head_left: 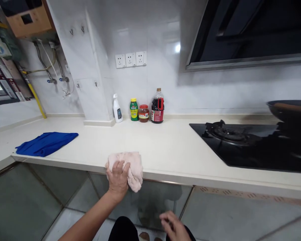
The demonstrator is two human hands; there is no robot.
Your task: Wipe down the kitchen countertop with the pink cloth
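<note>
Head view: the left hand [118, 180] is closed on a pink cloth [135, 164] at the front edge of the counter [170, 147]; part of the cloth hangs over this edge. The right hand [175, 227] is below the counter, half open with loosely bent fingers, in front of the cabinet doors [215, 211].

Obstacles: a white bottle [117, 112], a green bottle [133, 112], a red-lidded jar [143, 114] and a dark sauce bottle [157, 110] stand upright in a row near the wall [163, 80]. A pillar [96, 97] adjoins the white bottle's left. A blue cloth [46, 144] lies at the left counter corner. A pan [286, 108] is at the stove's far right, below the range hood [248, 36].

Clearance: counter surface extends from the pink cloth back to the row, and right to the slanted edge of the stove [240, 157].
</note>
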